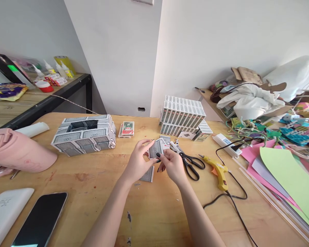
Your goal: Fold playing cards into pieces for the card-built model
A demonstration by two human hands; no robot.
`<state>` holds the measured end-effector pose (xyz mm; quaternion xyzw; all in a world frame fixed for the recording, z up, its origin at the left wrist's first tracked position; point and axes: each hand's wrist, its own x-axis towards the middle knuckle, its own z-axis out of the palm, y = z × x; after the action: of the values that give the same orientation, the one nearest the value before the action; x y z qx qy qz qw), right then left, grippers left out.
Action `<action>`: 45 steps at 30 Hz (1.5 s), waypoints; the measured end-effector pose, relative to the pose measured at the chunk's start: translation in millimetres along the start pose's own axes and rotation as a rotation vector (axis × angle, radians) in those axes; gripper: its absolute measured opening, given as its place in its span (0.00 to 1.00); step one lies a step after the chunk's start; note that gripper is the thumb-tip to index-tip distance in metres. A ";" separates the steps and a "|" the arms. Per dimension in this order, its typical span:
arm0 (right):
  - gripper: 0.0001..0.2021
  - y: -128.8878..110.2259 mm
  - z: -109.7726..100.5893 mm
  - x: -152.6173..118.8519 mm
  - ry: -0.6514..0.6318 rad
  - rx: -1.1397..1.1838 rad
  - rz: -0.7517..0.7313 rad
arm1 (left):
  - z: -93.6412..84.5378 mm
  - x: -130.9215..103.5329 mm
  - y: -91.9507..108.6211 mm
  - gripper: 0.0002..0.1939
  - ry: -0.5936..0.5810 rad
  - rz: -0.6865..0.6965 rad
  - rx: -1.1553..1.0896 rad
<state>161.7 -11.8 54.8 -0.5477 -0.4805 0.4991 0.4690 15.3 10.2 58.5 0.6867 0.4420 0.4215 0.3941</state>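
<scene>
We hold a few playing cards between our two hands above the middle of the desk, well in from its back edge. Our left hand is curled narrow around the cards' left side, its index finger along their top and its thumb low near their bottom edge. Our right hand pinches them at the lower right, thumb in front and the other fingers bent in behind; a red heart marking shows on the card nearest it. Below our left hand, a patterned card piece lies on the wood. Just beyond our right hand rest black-handled scissors, and farther right a yellow glue gun with its black cord. Toward the back edge we have a stack of card boxes to the right, two small card packs near the middle, and a card-covered box nearer the back left corner.
</scene>
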 end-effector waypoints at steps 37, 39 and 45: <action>0.26 10.9 21.9 -4.4 0.203 0.136 0.036 | 49.8 -8.5 10.9 0.19 0.339 -0.247 -0.211; 0.26 12.8 18.9 -3.2 0.145 0.103 0.048 | 48.2 -6.8 8.5 0.19 0.326 -0.260 -0.232; 0.27 29.4 16.8 1.0 0.406 -0.390 -0.161 | 47.5 -8.0 -3.6 0.18 0.288 -0.194 0.129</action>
<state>146.7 -13.2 24.5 -0.6762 -0.5058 0.2386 0.4795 56.3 -4.3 37.5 0.5972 0.5844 0.4462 0.3206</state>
